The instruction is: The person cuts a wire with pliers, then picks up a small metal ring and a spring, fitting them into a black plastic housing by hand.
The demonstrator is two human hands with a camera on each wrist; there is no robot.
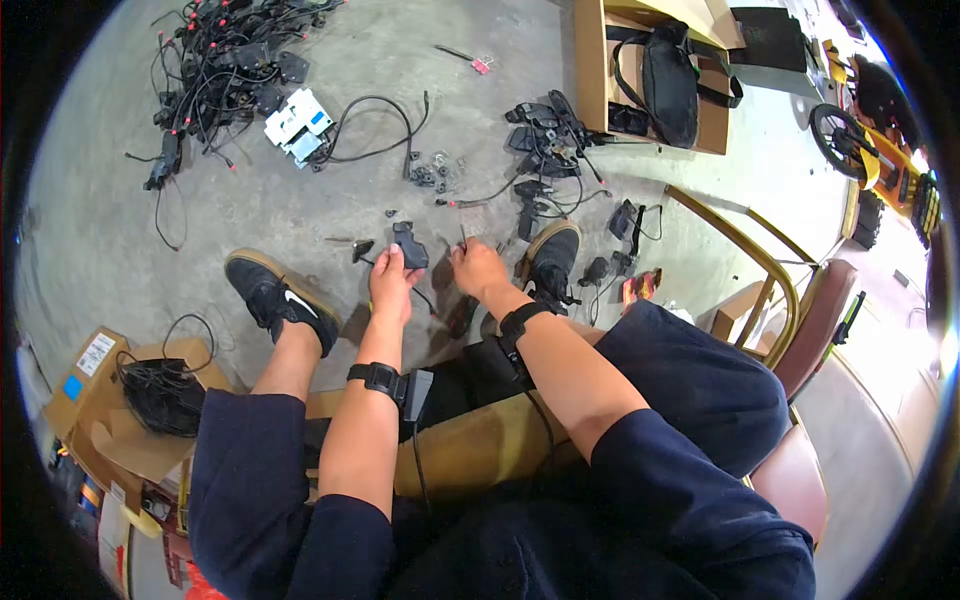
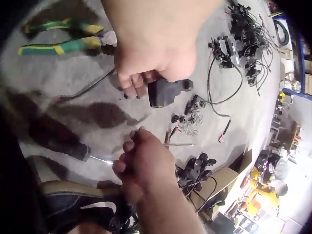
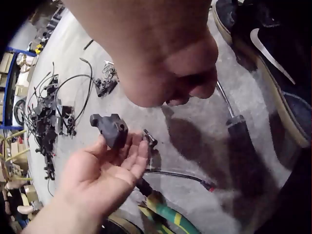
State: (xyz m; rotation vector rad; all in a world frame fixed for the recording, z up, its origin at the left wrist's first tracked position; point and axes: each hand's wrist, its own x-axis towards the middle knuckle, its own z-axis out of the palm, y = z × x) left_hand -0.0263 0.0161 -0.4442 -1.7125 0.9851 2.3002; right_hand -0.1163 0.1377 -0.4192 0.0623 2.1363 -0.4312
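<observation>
Left grip (image 1: 392, 272) cups black part (image 1: 409, 245), right grip (image 1: 478, 268) pinches screwdriver (image 3: 239, 134); cardboard box (image 1: 590, 60) holds black bag (image 1: 670, 85).

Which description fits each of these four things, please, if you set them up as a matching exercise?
1 black plastic housing
2 pliers
3 screwdriver
4 black bag

A in the cardboard box
B green and yellow handles
C held in the left hand
D black handle, bare metal shaft

Pairs: 1-C, 2-B, 3-D, 4-A.
</observation>
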